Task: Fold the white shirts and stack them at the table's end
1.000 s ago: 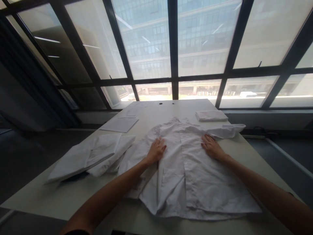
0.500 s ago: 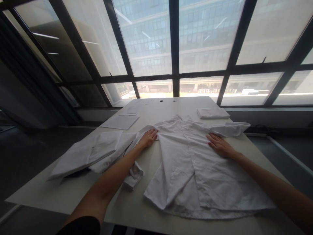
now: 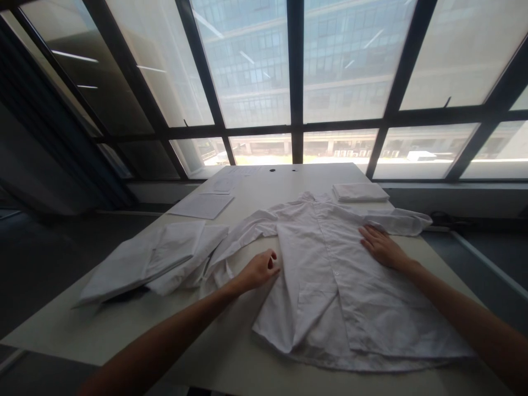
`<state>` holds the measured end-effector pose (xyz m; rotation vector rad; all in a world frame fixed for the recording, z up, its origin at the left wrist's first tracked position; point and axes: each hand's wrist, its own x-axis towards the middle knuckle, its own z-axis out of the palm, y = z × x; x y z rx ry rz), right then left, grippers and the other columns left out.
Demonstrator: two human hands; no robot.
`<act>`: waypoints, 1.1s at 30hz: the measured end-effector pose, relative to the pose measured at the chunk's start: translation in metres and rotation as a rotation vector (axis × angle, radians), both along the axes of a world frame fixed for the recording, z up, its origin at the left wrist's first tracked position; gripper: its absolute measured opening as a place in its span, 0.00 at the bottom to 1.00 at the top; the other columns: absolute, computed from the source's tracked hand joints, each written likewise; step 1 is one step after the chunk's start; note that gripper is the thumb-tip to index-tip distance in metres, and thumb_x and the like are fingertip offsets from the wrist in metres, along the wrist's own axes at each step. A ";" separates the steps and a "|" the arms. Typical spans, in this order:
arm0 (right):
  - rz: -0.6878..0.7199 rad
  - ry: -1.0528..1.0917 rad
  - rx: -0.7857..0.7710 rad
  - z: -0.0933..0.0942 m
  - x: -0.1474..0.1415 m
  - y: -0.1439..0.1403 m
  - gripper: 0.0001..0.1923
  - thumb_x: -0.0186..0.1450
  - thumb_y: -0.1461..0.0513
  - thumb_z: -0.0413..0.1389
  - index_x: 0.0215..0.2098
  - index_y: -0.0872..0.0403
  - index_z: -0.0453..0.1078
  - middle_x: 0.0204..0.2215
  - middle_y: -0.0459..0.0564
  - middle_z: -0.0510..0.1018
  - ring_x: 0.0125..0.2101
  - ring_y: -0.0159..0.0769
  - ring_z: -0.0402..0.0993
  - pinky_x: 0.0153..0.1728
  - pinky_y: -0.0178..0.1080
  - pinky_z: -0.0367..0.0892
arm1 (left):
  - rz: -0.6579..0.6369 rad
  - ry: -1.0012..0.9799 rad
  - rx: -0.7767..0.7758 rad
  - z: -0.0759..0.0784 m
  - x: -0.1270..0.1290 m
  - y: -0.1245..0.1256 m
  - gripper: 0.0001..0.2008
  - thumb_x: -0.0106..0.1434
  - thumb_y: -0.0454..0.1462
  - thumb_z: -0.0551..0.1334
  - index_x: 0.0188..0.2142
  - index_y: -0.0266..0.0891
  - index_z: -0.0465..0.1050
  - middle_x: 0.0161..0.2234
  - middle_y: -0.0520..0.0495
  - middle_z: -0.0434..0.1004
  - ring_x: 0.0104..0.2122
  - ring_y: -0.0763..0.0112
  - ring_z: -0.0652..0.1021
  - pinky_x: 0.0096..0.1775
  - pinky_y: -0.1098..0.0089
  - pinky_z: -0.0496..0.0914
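Note:
A white lab coat (image 3: 350, 308) lies spread on the table, its collar at the far side and its button front facing up. My right hand (image 3: 383, 247) rests flat on the coat near its right sleeve (image 3: 402, 221), fingers stretched out. My left hand (image 3: 262, 268) is just beside the coat's left edge, with loosely curled fingers, the thumb apart and nothing visible between them. The left sleeve (image 3: 247, 228) stretches out past that hand toward the left, partly hidden by the forearm.
Folded white garments (image 3: 144, 256) lie in a pile on the left of the white table (image 3: 198, 357). Farther back are papers (image 3: 202, 205) and a folded white cloth (image 3: 361, 191). Large windows stand behind the table, and a dark curtain (image 3: 53, 137) hangs at left.
My left hand has let go of the left sleeve and come nearer, its fingers curling. The sleeve now lies more spread out. The coat and my right hand have shifted slightly right.

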<state>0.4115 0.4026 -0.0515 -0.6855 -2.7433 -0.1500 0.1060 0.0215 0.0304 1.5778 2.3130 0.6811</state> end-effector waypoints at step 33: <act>0.037 -0.096 -0.271 0.023 -0.027 -0.128 0.32 0.75 0.49 0.41 0.72 0.54 0.54 0.73 0.59 0.48 0.72 0.47 0.41 0.69 0.56 0.42 | 0.122 0.361 -0.317 0.006 -0.044 0.098 0.28 0.74 0.47 0.50 0.70 0.45 0.58 0.71 0.35 0.52 0.68 0.36 0.56 0.61 0.34 0.52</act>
